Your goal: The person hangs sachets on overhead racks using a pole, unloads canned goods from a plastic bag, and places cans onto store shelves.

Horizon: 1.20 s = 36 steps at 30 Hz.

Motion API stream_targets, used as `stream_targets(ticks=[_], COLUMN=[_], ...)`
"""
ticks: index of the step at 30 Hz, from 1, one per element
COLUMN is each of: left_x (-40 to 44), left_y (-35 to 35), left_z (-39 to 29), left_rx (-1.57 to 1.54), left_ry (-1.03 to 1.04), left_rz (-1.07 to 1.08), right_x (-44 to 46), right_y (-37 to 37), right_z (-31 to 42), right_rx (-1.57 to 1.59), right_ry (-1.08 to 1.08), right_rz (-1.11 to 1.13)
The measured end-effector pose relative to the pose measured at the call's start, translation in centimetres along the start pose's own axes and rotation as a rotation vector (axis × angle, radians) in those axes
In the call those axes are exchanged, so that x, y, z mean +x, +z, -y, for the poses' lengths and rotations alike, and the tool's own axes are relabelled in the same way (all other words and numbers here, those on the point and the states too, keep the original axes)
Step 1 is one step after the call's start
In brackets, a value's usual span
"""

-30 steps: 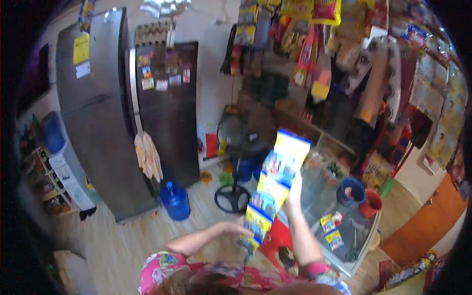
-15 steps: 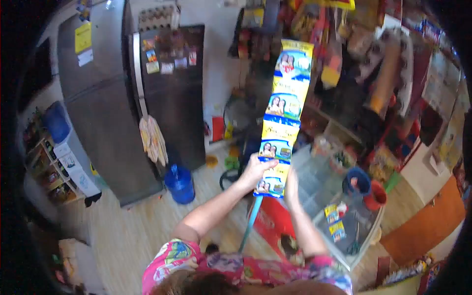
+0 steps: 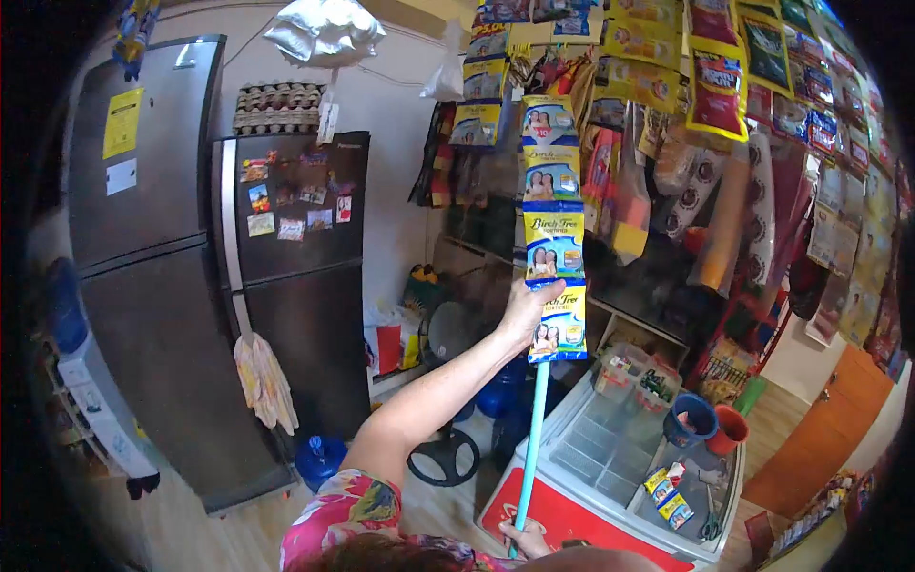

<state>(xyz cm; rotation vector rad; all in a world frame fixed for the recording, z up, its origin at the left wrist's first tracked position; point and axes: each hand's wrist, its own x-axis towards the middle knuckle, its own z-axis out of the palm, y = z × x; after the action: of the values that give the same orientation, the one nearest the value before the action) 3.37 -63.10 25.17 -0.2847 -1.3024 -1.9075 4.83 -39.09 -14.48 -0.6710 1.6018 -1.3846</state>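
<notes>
A vertical strip of yellow and blue Birch Tree sachets (image 3: 555, 241) hangs in front of me. My left hand (image 3: 524, 313) grips it near the top of the lowest sachet, thumb across the front. Below the strip runs a light teal pole (image 3: 534, 448); its upper end goes out of sight behind the lowest sachet. Low down, near my body, my right hand (image 3: 527, 540) is wrapped round the pole. More sachets on hanging strips (image 3: 478, 124) are behind, left of the held strip's top.
A glass-topped red and white freezer (image 3: 591, 467) stands ahead, bearing loose sachets (image 3: 676, 509), scissors (image 3: 711, 526), a blue bucket (image 3: 690, 420) and a red bucket (image 3: 727, 429). Dark refrigerators (image 3: 295, 334) stand left, a fan (image 3: 451, 332) beyond. Packets (image 3: 718, 91) hang at upper right.
The strip has turned upright and sits against the hanging goods. My right hand has left the strip and moved down onto the pole. My left hand still holds the strip. The view has tilted up.
</notes>
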Motion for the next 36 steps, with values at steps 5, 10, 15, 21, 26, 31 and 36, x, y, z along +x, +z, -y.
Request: stream_targets(ticks=[5,10,15,21,26,31,36], left_x=[6.8,11.3,12.9,14.4,17.6,14.2,11.1], left_y=[-1.4,-1.6,-2.5,-1.9,-1.9,-5.0,-11.7], left_z=[-4.5,-7.3,-8.0,-10.5,-10.0,-10.8,-12.9], left_rx=[0.049,0.087,0.052,0.23,0.466,0.628,1.019], left_ry=[0.11,0.21,0.207,0.256,0.587,0.474,0.66], left_rz=[-0.009,0.028,0.058,0.13,0.267,0.449,0.577], right_x=[2.1,0.8,3.3,5.2,5.9,6.9,11.4], right_y=[2.5,2.9,1.6,1.7,4.6,7.4,9.8], right_z=[5.3,9.9,14.1,24.0,33.8,43.6,54.6], right_rx=[-0.039,0.096,0.017,0.046,0.074,0.027,0.079], right_ry=[-0.368,-0.28,-0.422,-0.576,-0.774,-0.938,-1.093], right_rz=[-0.169,-0.106,-0.2,-0.245,-0.257,-0.303,-0.221])
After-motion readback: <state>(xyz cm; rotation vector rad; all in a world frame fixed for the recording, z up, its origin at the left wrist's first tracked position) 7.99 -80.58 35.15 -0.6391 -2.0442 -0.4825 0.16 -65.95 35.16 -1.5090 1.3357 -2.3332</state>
